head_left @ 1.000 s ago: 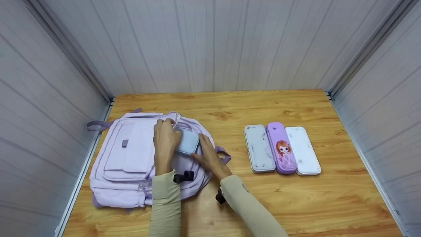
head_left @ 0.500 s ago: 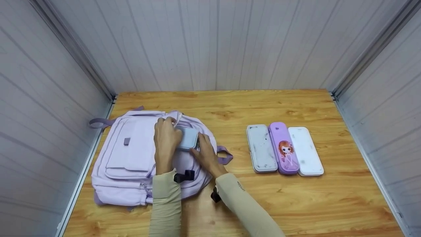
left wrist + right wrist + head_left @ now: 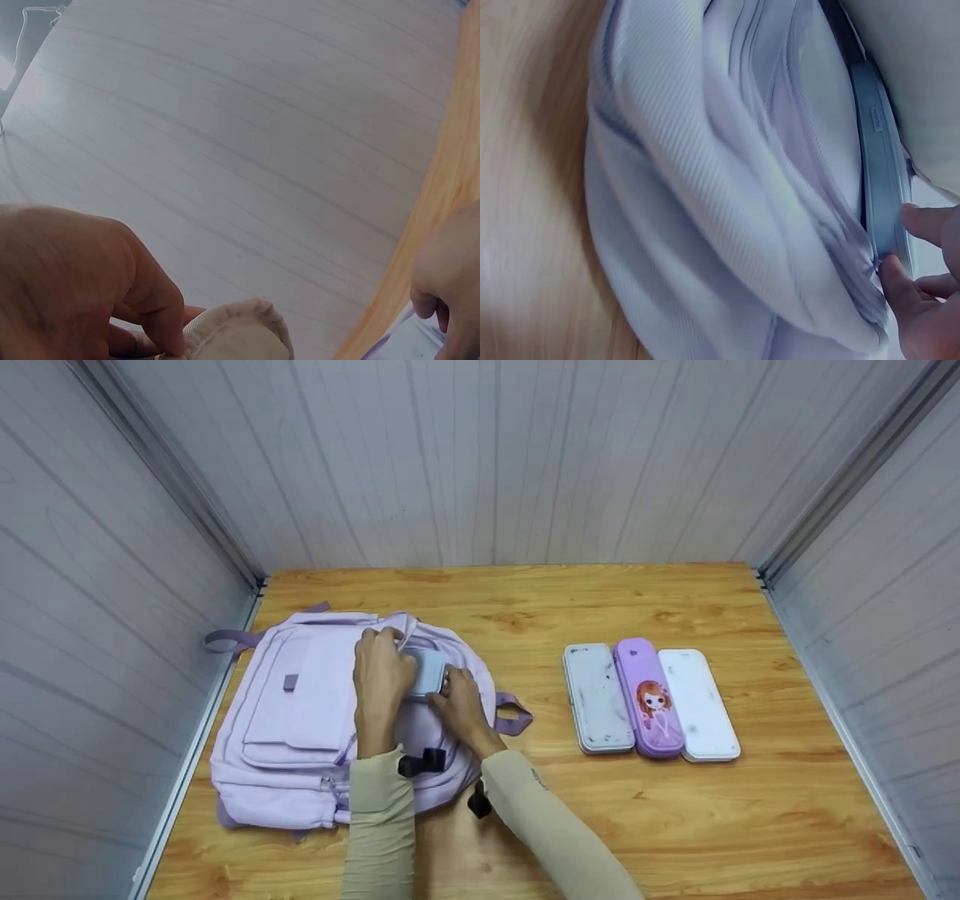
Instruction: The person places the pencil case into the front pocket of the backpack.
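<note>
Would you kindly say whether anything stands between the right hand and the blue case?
Nothing visible does: the right hand pinches the exposed end of the blue case, while the left hand grips the backpack.

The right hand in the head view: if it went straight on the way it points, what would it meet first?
The right hand would meet the light blue case, which it touches now; past that, probably the left hand or backpack, though depth is unclear.
</note>
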`<state>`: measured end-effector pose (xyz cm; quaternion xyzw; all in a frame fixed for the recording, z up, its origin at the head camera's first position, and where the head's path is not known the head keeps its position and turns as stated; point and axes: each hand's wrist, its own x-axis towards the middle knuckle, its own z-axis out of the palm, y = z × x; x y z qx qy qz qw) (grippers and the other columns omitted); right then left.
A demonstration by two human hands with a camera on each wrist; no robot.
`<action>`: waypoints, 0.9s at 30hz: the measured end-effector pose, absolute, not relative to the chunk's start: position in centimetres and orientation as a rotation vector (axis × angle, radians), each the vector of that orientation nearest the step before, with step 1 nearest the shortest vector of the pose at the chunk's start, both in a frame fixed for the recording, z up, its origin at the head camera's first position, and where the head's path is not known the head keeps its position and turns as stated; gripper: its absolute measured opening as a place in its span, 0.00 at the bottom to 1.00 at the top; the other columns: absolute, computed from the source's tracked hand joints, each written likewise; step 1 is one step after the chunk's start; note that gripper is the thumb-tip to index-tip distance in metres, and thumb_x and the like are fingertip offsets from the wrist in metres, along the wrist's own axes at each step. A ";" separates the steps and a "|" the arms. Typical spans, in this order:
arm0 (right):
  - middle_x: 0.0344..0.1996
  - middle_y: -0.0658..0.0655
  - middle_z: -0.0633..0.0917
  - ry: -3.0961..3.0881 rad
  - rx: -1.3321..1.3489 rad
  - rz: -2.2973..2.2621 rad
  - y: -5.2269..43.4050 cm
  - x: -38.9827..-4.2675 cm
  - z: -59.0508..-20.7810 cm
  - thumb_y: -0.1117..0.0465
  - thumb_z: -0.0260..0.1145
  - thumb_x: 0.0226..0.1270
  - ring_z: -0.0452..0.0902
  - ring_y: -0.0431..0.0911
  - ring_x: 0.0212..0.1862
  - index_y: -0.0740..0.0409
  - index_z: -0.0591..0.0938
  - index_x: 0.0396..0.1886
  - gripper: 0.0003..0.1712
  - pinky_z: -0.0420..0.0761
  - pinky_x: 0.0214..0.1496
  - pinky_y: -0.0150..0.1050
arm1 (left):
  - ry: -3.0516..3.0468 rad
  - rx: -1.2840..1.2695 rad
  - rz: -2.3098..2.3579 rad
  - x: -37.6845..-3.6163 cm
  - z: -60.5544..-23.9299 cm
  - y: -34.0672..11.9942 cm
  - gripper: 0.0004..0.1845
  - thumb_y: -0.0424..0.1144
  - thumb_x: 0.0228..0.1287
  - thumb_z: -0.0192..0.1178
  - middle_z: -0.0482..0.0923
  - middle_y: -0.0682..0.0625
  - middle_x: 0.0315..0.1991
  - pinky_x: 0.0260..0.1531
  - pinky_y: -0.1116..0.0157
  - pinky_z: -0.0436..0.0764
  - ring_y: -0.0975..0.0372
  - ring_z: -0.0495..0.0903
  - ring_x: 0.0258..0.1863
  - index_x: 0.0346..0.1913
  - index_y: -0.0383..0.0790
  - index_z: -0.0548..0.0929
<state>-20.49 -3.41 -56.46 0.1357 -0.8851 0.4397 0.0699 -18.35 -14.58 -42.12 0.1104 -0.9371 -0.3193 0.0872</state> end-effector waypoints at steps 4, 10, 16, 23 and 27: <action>0.41 0.66 0.80 -2.641 0.429 1.372 -3.6 -20.6 -56.7 0.66 0.70 0.52 0.77 0.54 0.45 0.75 0.74 0.55 0.31 0.76 0.52 0.46 | -2.790 0.328 -0.951 -18.3 -42.2 -14.6 0.21 0.29 0.51 0.50 0.76 0.33 0.48 0.52 0.49 0.71 0.41 0.73 0.51 0.50 0.30 0.81; 0.40 0.67 0.80 -2.637 0.502 1.386 -3.8 -20.8 -56.9 0.69 0.69 0.50 0.76 0.55 0.45 0.76 0.74 0.56 0.31 0.75 0.52 0.48 | -2.782 0.322 -0.948 -18.3 -42.2 -14.5 0.20 0.29 0.51 0.51 0.76 0.34 0.47 0.52 0.49 0.71 0.41 0.74 0.51 0.49 0.30 0.81; 0.41 0.67 0.80 -2.643 0.516 1.418 -3.8 -21.0 -57.1 0.68 0.69 0.51 0.76 0.55 0.46 0.76 0.74 0.55 0.30 0.74 0.53 0.47 | -2.784 0.321 -0.949 -18.2 -42.2 -14.7 0.21 0.29 0.51 0.51 0.76 0.34 0.47 0.51 0.49 0.71 0.41 0.74 0.50 0.49 0.30 0.81; 0.41 0.67 0.81 -2.598 0.566 1.445 -4.0 -21.3 -57.3 0.70 0.67 0.51 0.76 0.56 0.47 0.74 0.76 0.52 0.26 0.74 0.54 0.49 | -2.780 0.322 -0.969 -18.2 -42.1 -14.6 0.22 0.28 0.51 0.49 0.76 0.34 0.46 0.52 0.49 0.71 0.41 0.74 0.50 0.49 0.30 0.81; 0.43 0.69 0.80 -2.578 0.622 1.524 -4.2 -21.4 -57.1 0.73 0.65 0.54 0.77 0.57 0.49 0.77 0.74 0.55 0.26 0.74 0.57 0.48 | -2.777 0.324 -0.972 -18.2 -42.2 -14.7 0.21 0.28 0.51 0.49 0.76 0.34 0.46 0.51 0.49 0.71 0.42 0.74 0.50 0.49 0.29 0.81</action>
